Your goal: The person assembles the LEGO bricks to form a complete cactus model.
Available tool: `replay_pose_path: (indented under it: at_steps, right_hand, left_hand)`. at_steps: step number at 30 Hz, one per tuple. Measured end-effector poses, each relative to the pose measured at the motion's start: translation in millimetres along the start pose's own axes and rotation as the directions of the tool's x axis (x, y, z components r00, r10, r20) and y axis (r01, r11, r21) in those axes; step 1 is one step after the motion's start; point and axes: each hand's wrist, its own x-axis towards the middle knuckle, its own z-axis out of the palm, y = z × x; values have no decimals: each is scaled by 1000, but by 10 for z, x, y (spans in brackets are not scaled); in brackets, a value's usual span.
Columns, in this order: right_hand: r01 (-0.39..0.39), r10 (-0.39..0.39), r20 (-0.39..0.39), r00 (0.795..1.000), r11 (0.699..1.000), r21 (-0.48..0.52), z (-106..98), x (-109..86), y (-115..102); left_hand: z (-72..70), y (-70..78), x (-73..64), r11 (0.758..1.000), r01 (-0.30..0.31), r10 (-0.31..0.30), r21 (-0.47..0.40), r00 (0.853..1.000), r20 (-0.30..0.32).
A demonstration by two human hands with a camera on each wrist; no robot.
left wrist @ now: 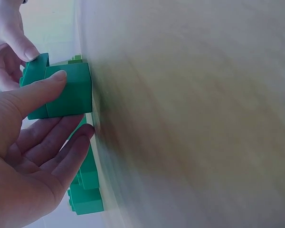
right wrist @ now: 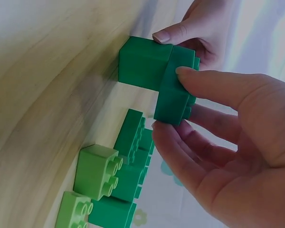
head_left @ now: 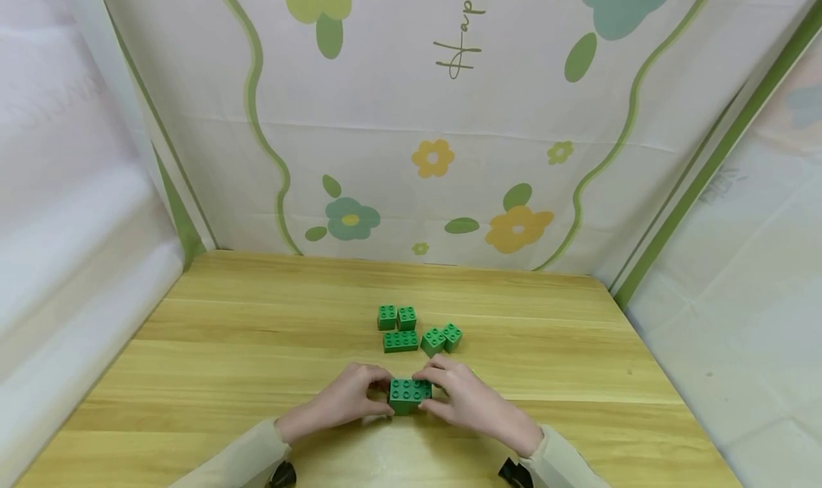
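Observation:
In the head view a long green toy brick (head_left: pixel 409 387), studs up, lies between both hands near the table's front. It sits on a taller green block (right wrist: pixel 145 61) and overhangs it on the right. My left hand (head_left: pixel 352 397) grips the left end, its thumb on the side of the lower block (left wrist: pixel 71 90) in the left wrist view. My right hand (head_left: pixel 467 397) pinches the overhanging end of the upper brick (right wrist: pixel 175 88) between thumb and fingers. In the left wrist view, the lower block's base is right at the tabletop.
Beyond the hands lie another long green brick (head_left: pixel 401 342) and several small green bricks (head_left: pixel 387 317), two of them angled at the right (head_left: pixel 433 341). Light green bricks (right wrist: pixel 96 171) show in the right wrist view. A printed cloth (head_left: pixel 385 188) walls the wooden table (head_left: pixel 257 317).

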Motion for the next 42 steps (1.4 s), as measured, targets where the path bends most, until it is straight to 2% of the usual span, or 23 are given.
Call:
replay_pose_path:
  at_steps: [15, 29, 33, 36, 42]
  right_hand:
    - [33, -29, -77, 997, 998, 58, 23, -85, 59]
    - [0, 9, -69, 998, 991, 134, 9, -211, 111]
    - [13, -2, -74, 997, 989, 145, -12, -245, 121]
    - [26, -14, -83, 996, 989, 147, -25, -274, 126]
    - [52, -42, -113, 993, 994, 92, -51, -353, 140]
  left_hand:
    - [-8, 24, 21, 1000, 18, -18, -2, 1000, 12]
    - [55, 81, 35, 998, -16, 14, 67, 999, 29]
    - [73, 97, 57, 995, -50, 47, 87, 998, 34]
    - [77, 109, 74, 993, -68, 64, 91, 997, 48]
    - [69, 133, 110, 993, -65, 57, 99, 996, 75]
